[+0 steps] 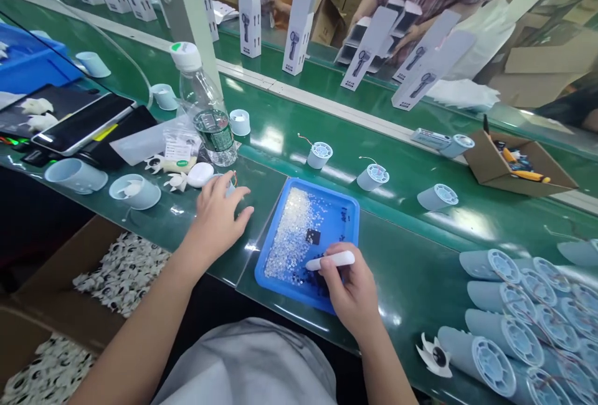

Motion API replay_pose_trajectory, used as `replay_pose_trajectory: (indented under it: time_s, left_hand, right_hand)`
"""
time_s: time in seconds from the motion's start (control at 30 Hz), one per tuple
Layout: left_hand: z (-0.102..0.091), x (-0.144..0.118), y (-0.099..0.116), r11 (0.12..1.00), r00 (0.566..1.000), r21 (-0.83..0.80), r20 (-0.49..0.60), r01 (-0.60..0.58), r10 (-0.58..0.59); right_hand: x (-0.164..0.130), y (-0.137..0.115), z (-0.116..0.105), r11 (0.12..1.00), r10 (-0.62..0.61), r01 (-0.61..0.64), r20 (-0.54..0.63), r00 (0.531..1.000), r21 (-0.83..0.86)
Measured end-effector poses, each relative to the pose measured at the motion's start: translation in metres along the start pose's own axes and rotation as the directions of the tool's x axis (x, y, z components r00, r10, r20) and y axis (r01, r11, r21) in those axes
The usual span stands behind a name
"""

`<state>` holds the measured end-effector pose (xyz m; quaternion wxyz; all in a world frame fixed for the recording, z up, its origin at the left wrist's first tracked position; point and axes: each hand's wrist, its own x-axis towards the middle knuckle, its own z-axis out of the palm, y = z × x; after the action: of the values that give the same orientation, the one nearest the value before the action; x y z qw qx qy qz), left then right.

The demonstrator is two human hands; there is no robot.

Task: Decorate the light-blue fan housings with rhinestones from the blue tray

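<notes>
Right hand [352,293] near centre, fingers closed around a white pen-like tool [331,261], tip pointing left into the blue tray [348,218]. The tray sits on the green worktop [411,293] and holds a spread of tiny pale parts, thick on its left side, plus a few dark specks and one small black square.

Left hand [217,218] lies to the left of the tray, fingers curled over a small light-blue cylinder [230,188] with a thin red wire; most of the piece is hidden, so how firm the grip is cannot be told.

Progress, judged: a batch of light-blue housings [509,330] lies piled at near right, possibly finished units; a loose white fan blade [434,355] lies beside them. Three more housings [374,176] stand spaced out on the far strip of worktop. A box of white blades [116,274] near left remains well stocked, and the tray is far from empty, so much appears left.

Water bottle [205,112] stands far left of the tray.
</notes>
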<state>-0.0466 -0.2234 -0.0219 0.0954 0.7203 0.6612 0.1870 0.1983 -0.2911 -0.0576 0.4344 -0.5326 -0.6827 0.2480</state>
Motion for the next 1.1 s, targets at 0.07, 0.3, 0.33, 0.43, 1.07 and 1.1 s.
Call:
replay_pose_trajectory:
  time_s: [0.07,0.3,0.33,0.43,1.07,1.1]
  left_hand:
    - [0.0,-0.001,-0.002,0.999,0.996,-0.011,-0.072,0.045,-0.045]
    - [0.009,0.001,-0.01,0.979,0.977,-0.095,-0.095,0.182,-0.191]
    - [0.01,0.002,-0.011,0.976,0.976,-0.112,-0.096,0.185,-0.196]
    - [0.008,0.002,-0.012,0.969,0.973,-0.153,-0.1,0.192,-0.209]
    - [-0.032,-0.008,0.001,-0.062,0.929,-0.991,0.129,0.115,-0.347]
    - [-0.031,-0.007,0.002,-0.083,0.928,-0.989,0.142,0.121,-0.345]
  right_hand:
    - [0.0,-0.001,0.001,0.999,-0.034,0.034,0.016,0.999,-0.012]
    - [-0.001,-0.011,0.006,0.989,-0.133,0.137,0.066,0.989,-0.06]
    - [-0.002,-0.011,0.007,0.991,-0.121,0.122,0.038,0.992,-0.047]
    - [-0.005,-0.009,0.011,0.999,-0.051,0.051,-0.038,0.998,0.006]
    - [0.0,-0.01,0.011,0.964,0.239,-0.206,-0.206,0.949,0.166]
    - [0.002,-0.007,0.01,0.966,0.238,-0.202,-0.257,0.937,0.159]
